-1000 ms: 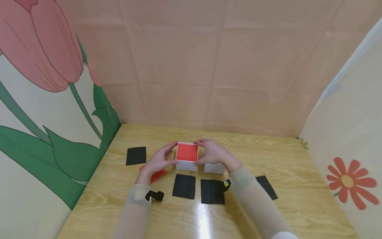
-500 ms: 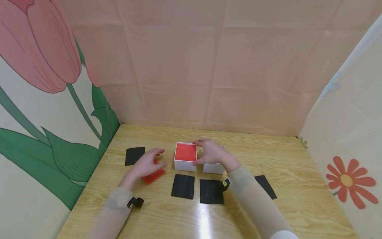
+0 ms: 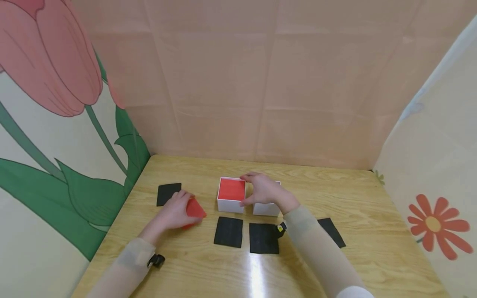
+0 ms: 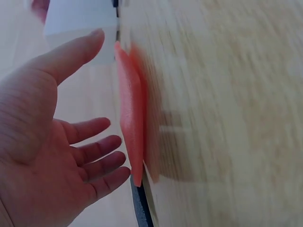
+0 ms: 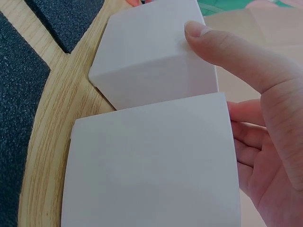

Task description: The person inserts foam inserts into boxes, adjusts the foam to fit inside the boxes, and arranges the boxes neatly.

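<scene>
My left hand (image 3: 175, 213) is over a red square sheet (image 3: 195, 208) on the table, thumb on the near side and fingers on the far side. In the left wrist view the fingers stay nearly straight, with the thumb apart from the red sheet (image 4: 131, 101). My right hand (image 3: 266, 191) grips the right side of a white box (image 3: 230, 205) between thumb and fingers. Inside this box a red square (image 3: 231, 188) lies just below the rim. A second white box (image 3: 266, 210) stands to its right, partly hidden by the hand.
Several black square sheets lie on the wooden table: one at the far left (image 3: 167, 194), two in front of the boxes (image 3: 228, 232) (image 3: 263, 239), one by the right forearm (image 3: 331, 233). Printed cloth walls the sides; a plain pinkish cloth (image 3: 223, 82) hangs behind.
My left hand has let go of the white box's left side and moved left and toward me, over the red sheet. The right hand has kept its hold on the box.
</scene>
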Motion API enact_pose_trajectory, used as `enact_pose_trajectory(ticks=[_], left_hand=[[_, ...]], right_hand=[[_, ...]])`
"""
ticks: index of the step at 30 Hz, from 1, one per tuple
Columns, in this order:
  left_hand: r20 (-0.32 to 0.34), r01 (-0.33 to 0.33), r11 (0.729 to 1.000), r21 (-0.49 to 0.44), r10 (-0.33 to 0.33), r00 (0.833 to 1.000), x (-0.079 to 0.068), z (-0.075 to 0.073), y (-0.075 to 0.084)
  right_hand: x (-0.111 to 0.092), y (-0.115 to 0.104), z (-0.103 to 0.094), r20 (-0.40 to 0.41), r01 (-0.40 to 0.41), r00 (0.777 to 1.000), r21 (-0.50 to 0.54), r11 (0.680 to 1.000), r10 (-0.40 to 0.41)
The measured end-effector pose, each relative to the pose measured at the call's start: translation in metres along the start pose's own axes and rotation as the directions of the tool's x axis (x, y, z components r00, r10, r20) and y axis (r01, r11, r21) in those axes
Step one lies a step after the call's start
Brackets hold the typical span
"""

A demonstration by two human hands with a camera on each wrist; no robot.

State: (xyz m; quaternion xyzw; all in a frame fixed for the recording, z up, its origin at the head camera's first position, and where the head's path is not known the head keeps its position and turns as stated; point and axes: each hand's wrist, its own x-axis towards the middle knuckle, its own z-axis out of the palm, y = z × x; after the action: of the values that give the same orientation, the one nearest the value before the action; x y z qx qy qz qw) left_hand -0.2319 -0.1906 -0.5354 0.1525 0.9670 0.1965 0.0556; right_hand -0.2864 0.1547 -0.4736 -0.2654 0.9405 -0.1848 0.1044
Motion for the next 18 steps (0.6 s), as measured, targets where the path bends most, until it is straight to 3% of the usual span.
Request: enact_pose_trajectory(ticks=[11,18], left_hand=[[0.036,0.046,0.999,0.005,-0.046,0.998,-0.0039,0.0039,-0.0028],[0.02,0.01,1.0,0.027,-0.011,1.0,-0.0059,0.003,-0.0033]], right_hand=[[-0.0029,-0.0014,-0.0014,0.005,-0.022,1.0,0.016,1.0,0.022],[-0.0021,0.0006,0.0003,0.009,-0.022,1.0,0.012,1.0,0.022]])
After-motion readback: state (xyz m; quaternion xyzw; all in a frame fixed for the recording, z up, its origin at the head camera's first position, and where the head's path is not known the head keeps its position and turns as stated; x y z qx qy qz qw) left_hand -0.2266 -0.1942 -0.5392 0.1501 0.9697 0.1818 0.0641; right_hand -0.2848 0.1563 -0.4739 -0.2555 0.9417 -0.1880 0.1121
